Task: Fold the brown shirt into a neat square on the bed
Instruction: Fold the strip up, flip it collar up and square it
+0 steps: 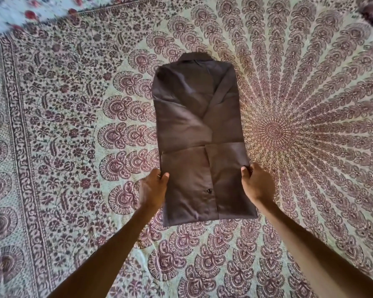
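brown shirt (200,136) lies flat mid-bed, collar at far end, sides + sleeves tucked in to a long strip, near end turned up w/ button (208,191) showing. left grip (153,188) pinches that flap's left edge, right grip (256,183) its right edge, thumbs on top, prob. so corners line up for the next fold. printed bedspread (73,125) underneath.

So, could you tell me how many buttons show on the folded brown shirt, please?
1: a small dark round button on the near flap of the folded brown cloth shirt; more may be hidden under folds.
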Available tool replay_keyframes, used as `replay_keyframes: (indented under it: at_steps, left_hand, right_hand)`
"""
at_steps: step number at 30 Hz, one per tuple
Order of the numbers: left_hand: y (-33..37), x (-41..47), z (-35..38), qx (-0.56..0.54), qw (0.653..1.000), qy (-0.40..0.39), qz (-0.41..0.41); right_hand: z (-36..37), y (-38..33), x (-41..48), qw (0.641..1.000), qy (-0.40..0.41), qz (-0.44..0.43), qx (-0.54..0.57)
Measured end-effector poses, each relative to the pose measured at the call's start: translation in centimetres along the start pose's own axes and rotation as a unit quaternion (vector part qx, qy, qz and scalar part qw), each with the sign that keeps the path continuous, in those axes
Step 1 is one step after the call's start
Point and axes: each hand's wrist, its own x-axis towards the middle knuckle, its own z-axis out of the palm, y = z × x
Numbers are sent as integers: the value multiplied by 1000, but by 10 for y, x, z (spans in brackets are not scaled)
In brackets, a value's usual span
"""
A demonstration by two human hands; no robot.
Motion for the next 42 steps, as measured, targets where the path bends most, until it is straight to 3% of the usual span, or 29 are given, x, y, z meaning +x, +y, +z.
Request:
replay_keyframes:
  at_steps: [3, 5, 9, 12, 14, 21, 25, 27, 28, 29, 31, 33, 34, 35, 37, 39, 42]
  left_hand:
    - [-4, 5, -10, 45, 991, 25, 124]
    - [-14, 11, -17, 118, 962, 38, 245]
    - [-36, 18, -28, 313, 825, -3, 470]
    - [-52, 29, -33, 408, 745, -63, 524]
    - [-52, 40, -36, 451, 710, -94, 533]
    - [-44, 66, -40, 439, 660, -101, 601]
    - [-39, 70, -33, 374, 681, -79, 625]
    - [-36, 69, -30, 367, 692, -75, 617]
    - [-34, 68, -29, 356, 714, -88, 596]
    - [-30, 69, -29, 326, 746, -94, 573]
    - [-19, 68, -30, 198, 842, -107, 490]
    - [11, 67, -37, 14, 943, -108, 315]
    - [29, 72, -41, -55, 972, -80, 214]
    - [47, 84, -44, -92, 985, -35, 138]
    - [69, 123, -44, -154, 984, 20, 84]
    - [85, 167, -45, -205, 979, -18, 4]
    - [87, 214, -37, -132, 986, -47, -89]
  right_hand:
    - [-16, -5, 1, 988, 71, -126, -57]
    - [-23, 4, 9, 966, 48, -233, -100]
    - [-36, 33, 32, 876, -13, -426, -223]
    - [-42, 50, 47, 799, -46, -527, -286]
    - [-45, 55, 59, 769, -57, -556, -310]
    - [-37, 46, 85, 730, -46, -615, -295]
    - [-34, 42, 85, 735, -14, -625, -264]
    - [-33, 35, 82, 768, -10, -599, -229]
    - [-32, 33, 79, 793, -13, -574, -203]
    - [-32, 30, 77, 821, -15, -544, -170]
    - [-36, 22, 76, 877, -18, -471, -88]
    - [-45, 6, 82, 918, -12, -397, 9]
    - [-52, -9, 88, 932, -16, -354, 81]
    - [-57, -25, 97, 940, -34, -291, 173]
    - [-62, -57, 130, 930, -73, -134, 335]
    - [-61, -83, 173, 935, -96, -19, 341]
    - [-53, -111, 215, 963, -111, -3, 244]
